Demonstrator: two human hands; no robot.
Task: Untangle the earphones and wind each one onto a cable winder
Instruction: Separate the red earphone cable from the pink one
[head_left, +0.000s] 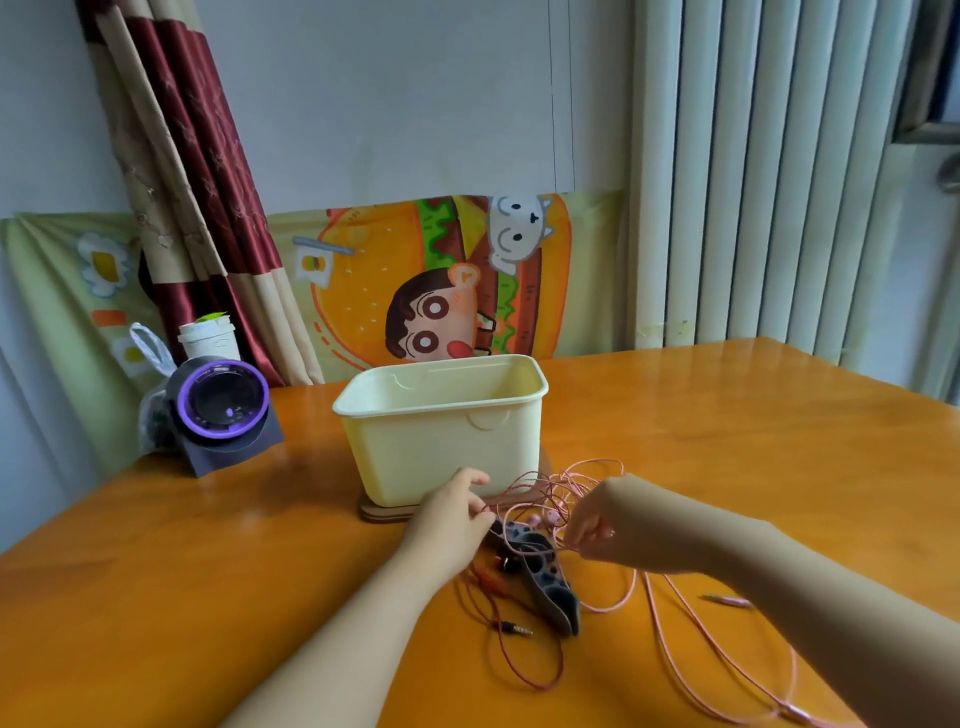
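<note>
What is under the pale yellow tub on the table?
A thin brown board lies under the tub, and its edge sticks out along the tub's front. The tub covers the rest, so how far the board runs beneath cannot be seen.

The pink earphones (549, 517) and the dark red earphones (488, 576) lie tangled at lower centre of the frame. Pink loops stand up off the table, pinched by the right hand (597, 530); long pink runs trail to the lower right, their plug (727, 601) lying apart. The left hand (452, 514) pinches red cable; a red loop and its plug (517, 630) lie below. A dark, holed cable winder (543, 571) lies diagonally among the cables.
</note>
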